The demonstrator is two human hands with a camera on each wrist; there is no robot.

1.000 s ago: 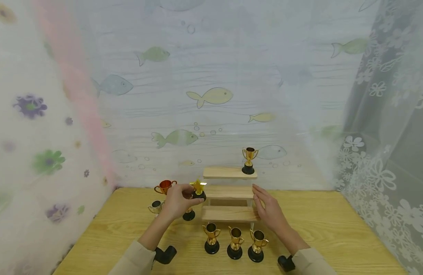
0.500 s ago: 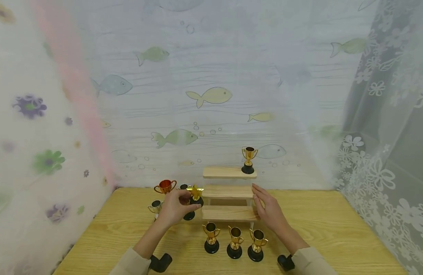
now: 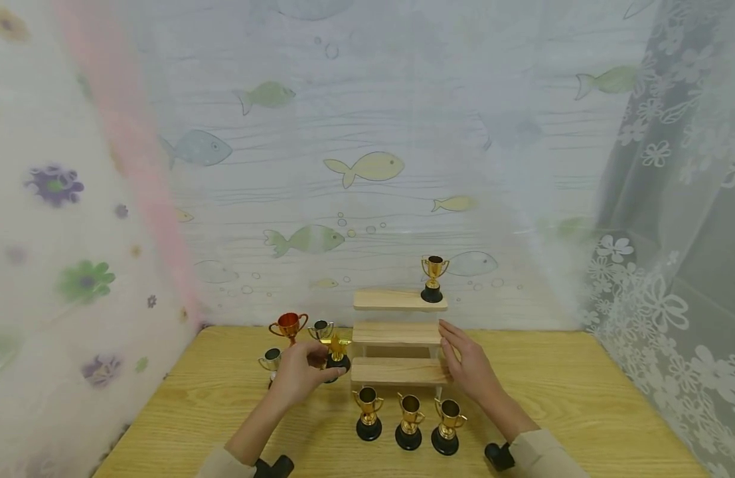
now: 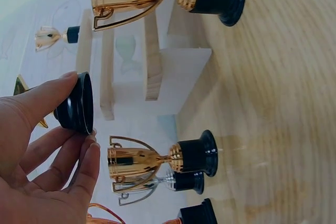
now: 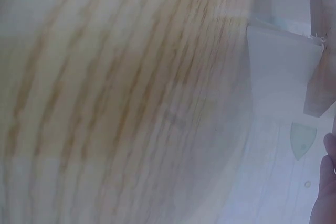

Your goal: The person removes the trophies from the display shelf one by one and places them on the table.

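My left hand (image 3: 300, 375) pinches a star trophy (image 3: 337, 346) by its round black base (image 4: 76, 104), thumb on one side and fingertips on the other. In the left wrist view the base's underside is off the table and tilted. The trophy is just left of a three-tier wooden display stand (image 3: 397, 334). Against the stand's right side rests my right hand (image 3: 470, 364), its fingers fairly straight. A gold trophy cup (image 3: 433, 272) stands at the right end of the top tier. Behind my left hand another gold cup (image 4: 136, 160) is mostly hidden in the head view.
Three gold trophy cups (image 3: 409, 415) stand in a row before the stand. To the left are a bronze-red cup (image 3: 289, 324) and two silver cups (image 3: 321, 328), close to my left hand. A wall with fish drawings (image 3: 367, 166) closes the table's back edge.
My left hand has lowered the star trophy and drawn it slightly left, away from the stand. A silver cup behind it has come into sight. My right hand has stayed on the stand.
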